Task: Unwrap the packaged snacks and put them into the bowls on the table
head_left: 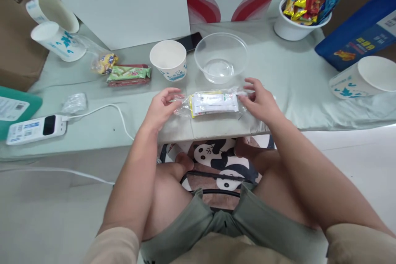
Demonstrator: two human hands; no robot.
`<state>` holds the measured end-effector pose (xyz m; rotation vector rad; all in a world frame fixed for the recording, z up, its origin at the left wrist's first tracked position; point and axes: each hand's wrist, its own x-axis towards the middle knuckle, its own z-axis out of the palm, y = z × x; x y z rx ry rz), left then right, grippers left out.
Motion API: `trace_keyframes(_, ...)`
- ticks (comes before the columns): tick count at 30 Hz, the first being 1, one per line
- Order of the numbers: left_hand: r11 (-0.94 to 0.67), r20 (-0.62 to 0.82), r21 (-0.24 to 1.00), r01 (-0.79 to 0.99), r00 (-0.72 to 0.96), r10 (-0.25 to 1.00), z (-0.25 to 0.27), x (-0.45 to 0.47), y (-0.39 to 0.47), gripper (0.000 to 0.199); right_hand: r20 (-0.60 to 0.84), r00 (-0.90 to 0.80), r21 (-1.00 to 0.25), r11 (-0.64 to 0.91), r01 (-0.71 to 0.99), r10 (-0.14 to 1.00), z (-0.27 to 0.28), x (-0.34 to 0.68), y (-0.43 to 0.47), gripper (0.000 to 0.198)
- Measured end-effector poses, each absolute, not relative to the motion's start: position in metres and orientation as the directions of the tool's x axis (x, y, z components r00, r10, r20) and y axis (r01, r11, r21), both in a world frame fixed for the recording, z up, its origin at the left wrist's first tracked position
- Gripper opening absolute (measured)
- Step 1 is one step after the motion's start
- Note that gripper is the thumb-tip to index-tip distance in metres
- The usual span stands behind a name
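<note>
A clear plastic bag (184, 109) lies near the front edge of the cloth-covered table. Inside it is a white wrapped packet (215, 102) with a yellow edge showing behind. My left hand (161, 109) is at the bag's left end, thumb and curled fingers closed on the loose plastic. At the other end, my right hand (260, 101) has its thumb and bent fingers on the crumpled film. Just behind the bag stand a white paper cup (168, 60) and a clear plastic bowl (221, 51) with no contents visible.
Left are green-wrapped snack bars (130, 74), a yellow-wrapped snack (105, 64), tipped paper cups (58, 41) and a power strip (37, 130) with a white cable. A dark phone (194, 41) lies behind. Right stand a white bowl of snacks (297, 31) and another cup (365, 77).
</note>
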<state>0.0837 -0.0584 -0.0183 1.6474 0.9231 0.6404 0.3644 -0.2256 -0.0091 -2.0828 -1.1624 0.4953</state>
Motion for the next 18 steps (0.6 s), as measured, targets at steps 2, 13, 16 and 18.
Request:
trace_keyframes(2, -0.092, -0.058, 0.959, 0.267, 0.505, 0.861, -0.021, 0.086, -0.056, 0.029, -0.028, 0.526, -0.730, -0.377, 0.570, 0.850, -0.007, 0.362, -0.218, 0.064)
trace_keyframes(13, -0.165, 0.035, 0.852, 0.497, 0.261, 0.965, -0.020, 0.079, -0.047, 0.014, -0.172, 0.413, -0.532, -0.437, 0.725, 0.894, 0.009, 0.344, -0.218, 0.014)
trace_keyframes(16, -0.161, 0.057, 0.831, 0.533, 0.207, 0.977, -0.020, 0.078, -0.043, 0.015, -0.068, 0.422, -0.539, -0.389, 0.747, 0.904, 0.010, 0.341, -0.222, 0.009)
trace_keyframes(18, -0.163, 0.069, 0.839, 0.520, 0.196, 0.978, -0.020, 0.077, -0.041, 0.015, 0.069, 0.415, -0.568, -0.306, 0.764, 0.907, 0.012, 0.341, -0.228, 0.006)
